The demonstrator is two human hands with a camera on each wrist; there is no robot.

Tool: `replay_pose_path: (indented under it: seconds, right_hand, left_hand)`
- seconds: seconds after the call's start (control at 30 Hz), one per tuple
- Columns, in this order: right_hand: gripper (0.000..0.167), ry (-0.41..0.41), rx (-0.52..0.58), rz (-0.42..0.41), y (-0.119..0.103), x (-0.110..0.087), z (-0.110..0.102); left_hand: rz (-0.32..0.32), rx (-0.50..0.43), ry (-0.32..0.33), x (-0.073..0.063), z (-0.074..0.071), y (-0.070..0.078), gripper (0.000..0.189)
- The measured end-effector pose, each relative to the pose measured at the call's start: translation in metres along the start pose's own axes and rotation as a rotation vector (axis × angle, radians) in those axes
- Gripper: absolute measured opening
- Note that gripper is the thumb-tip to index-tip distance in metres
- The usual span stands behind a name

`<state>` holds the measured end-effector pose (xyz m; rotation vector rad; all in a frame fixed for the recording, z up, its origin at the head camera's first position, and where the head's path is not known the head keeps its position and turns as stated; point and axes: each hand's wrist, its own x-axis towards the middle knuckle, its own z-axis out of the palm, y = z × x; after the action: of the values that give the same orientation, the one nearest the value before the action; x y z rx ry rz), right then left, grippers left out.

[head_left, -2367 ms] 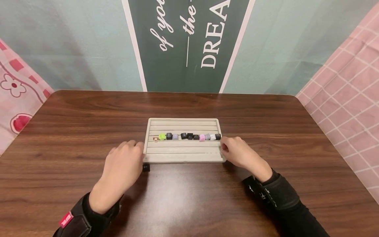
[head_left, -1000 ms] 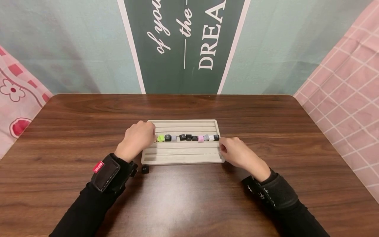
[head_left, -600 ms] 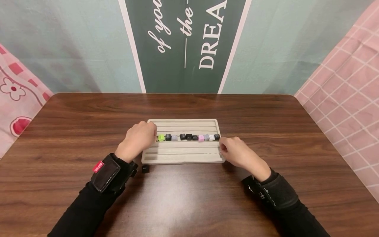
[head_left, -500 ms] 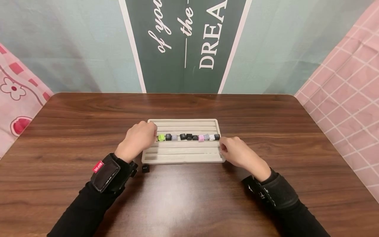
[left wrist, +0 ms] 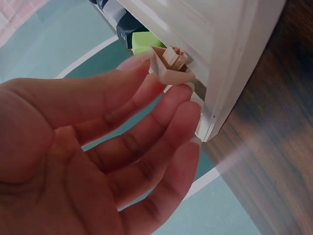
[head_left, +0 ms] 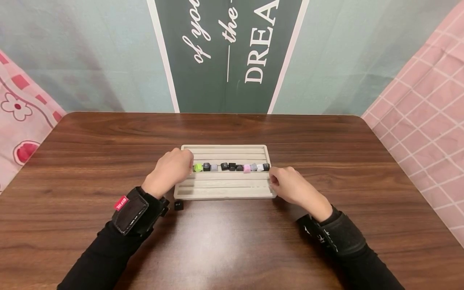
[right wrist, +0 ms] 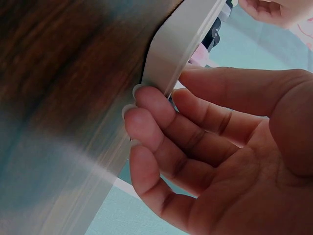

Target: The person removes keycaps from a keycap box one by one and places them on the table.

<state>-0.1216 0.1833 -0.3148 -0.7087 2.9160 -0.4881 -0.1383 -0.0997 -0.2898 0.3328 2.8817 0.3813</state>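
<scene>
The left hand [head_left: 171,170] has thumb and forefinger nearly closed in a pinch on a small, pale peach, hollow keycap [left wrist: 170,74], its open underside and central stem showing, at the left end of the cream-white, rectangular, ridged tray [head_left: 224,189]; the other three fingers are bent beside it, spread a little apart. The right hand [head_left: 293,186] is curled at the tray's right end, thumb against the rim and fingers bent against the outer wall, gripping that edge. Two hands, then, and one tray, with twelve keycaps in sight. Ten stand in one row running left to right across the tray's middle: one lime-green keycap [head_left: 197,167] next to the left hand, five black or dark grey keycaps [head_left: 232,166], two greyish-lavender keycaps [head_left: 214,167], one pink keycap [head_left: 247,168] and one white keycap [head_left: 259,167]. A gap parts the left three of the row from the other seven. The eleventh is the peach one in the pinch; the twelfth, a black, cube-like keycap [head_left: 179,205], sits on the dark brown wood-grain table [head_left: 224,249], just beside the tray's near left corner.
</scene>
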Motion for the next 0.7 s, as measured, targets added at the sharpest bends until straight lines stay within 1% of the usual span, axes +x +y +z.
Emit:
replay_pose_path:
  seconds: [0.1,0.33,0.47,0.7]
  right_hand:
    - [0.022,0.001,-0.002,-0.001,-0.0001,0.0002,-0.0002]
    - [0.022,0.004,-0.014,-0.001,-0.0002,0.0000,-0.0004]
    - [0.022,0.002,-0.012,-0.001,-0.0009,-0.0002,-0.0011]
    - [0.022,0.004,-0.018,0.002,-0.0005,0.0001,-0.0009]
  left_hand:
    - [-0.010,0.005,-0.023,0.0012,-0.0004,0.0003,0.027]
    - [-0.022,0.008,-0.049,-0.0002,-0.0018,0.0003,0.022]
    - [-0.013,0.002,-0.044,-0.0008,-0.0015,0.0003,0.023]
    - [0.013,-0.015,-0.034,-0.0006,0.0011,-0.0005,0.033]
